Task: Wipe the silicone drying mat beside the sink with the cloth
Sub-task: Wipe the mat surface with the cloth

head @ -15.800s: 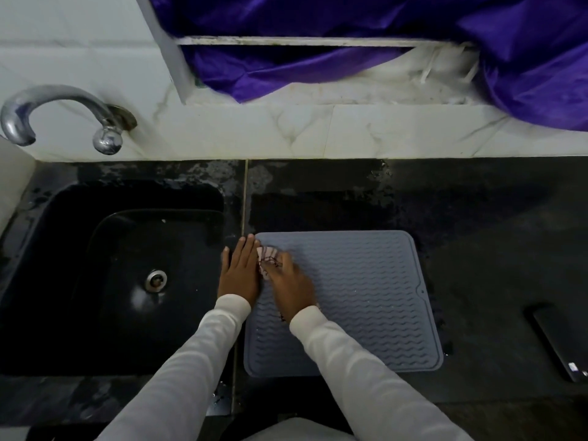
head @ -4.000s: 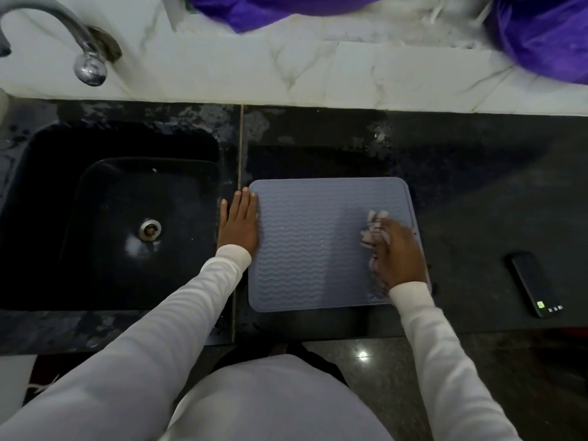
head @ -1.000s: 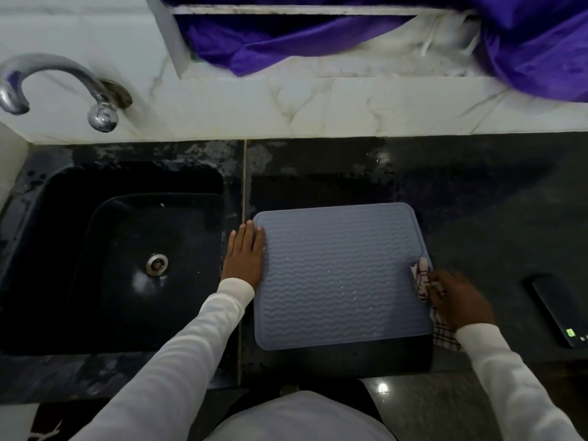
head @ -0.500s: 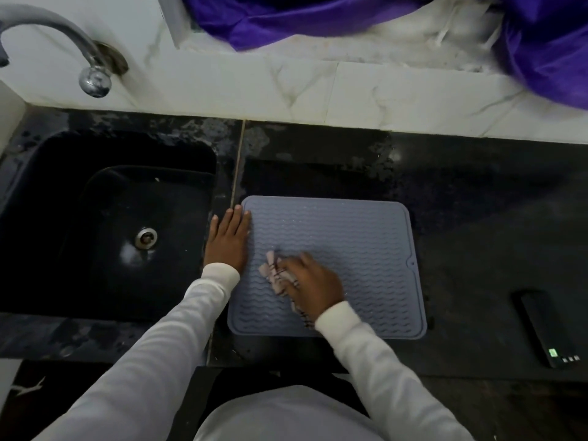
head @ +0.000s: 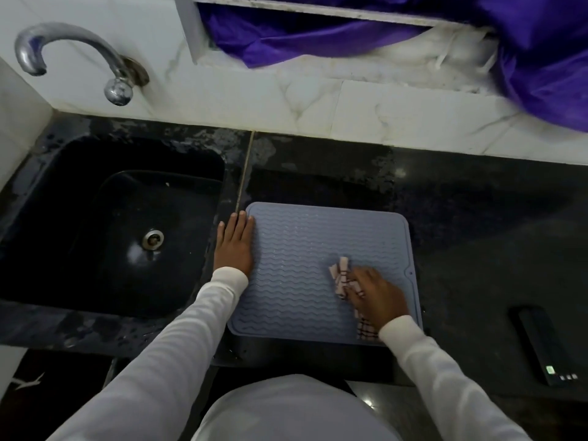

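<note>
Grey ribbed mat (head: 296, 268) flat beside sink, checked cloth (head: 343, 276) bunched on it

The mat (head: 305, 268) lies mid-frame, right of the sink (head: 105, 224); cloth (head: 342, 276) on its right part; phone (head: 545, 348) at lower right.

A curved chrome tap (head: 73, 55) juts from the white marble-veined wall tiles (head: 318, 103) at ten o'clock. At twelve to two o'clock, crumpled purple glossy fabric (head: 525, 43) spills over a white ledge (head: 311, 9). A dark slim phone (head: 542, 348), small lights at its near end, lies on the black speckled stone counter (head: 493, 218) at four o'clock.
</note>
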